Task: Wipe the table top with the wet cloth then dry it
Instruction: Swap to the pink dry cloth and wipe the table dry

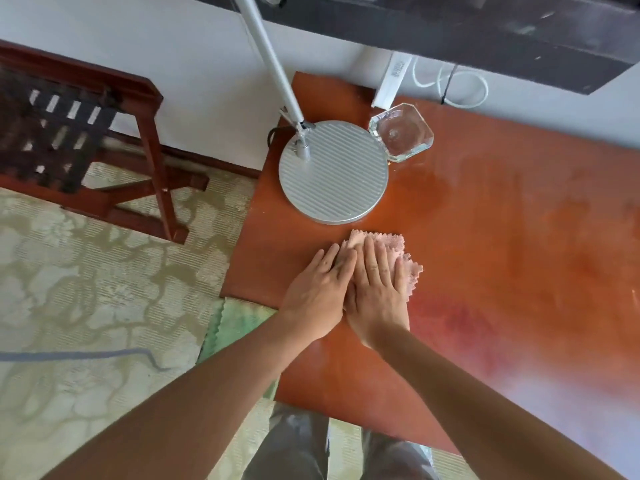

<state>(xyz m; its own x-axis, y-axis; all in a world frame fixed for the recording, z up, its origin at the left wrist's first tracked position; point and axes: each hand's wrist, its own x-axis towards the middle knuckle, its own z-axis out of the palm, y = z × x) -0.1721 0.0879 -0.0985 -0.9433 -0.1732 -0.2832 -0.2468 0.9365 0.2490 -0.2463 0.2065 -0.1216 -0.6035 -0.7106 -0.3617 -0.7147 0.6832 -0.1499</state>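
Observation:
A pink cloth (394, 247) with a zigzag edge lies flat on the orange-brown table top (502, 244), just in front of the lamp base. My left hand (317, 292) and my right hand (377, 289) press on it side by side, fingers straight and flat. Most of the cloth is hidden under the hands; its far and right edges stick out. A green cloth (235, 323) with a zigzag edge hangs at the table's left front edge, below my left forearm.
A round ribbed silver lamp base (334, 174) with its slanted pole stands at the table's back left. A clear glass ashtray (401, 133) sits to its right. A white power strip (391, 81) and cables lean at the wall. A wooden folding rack (104, 133) stands on the carpet left.

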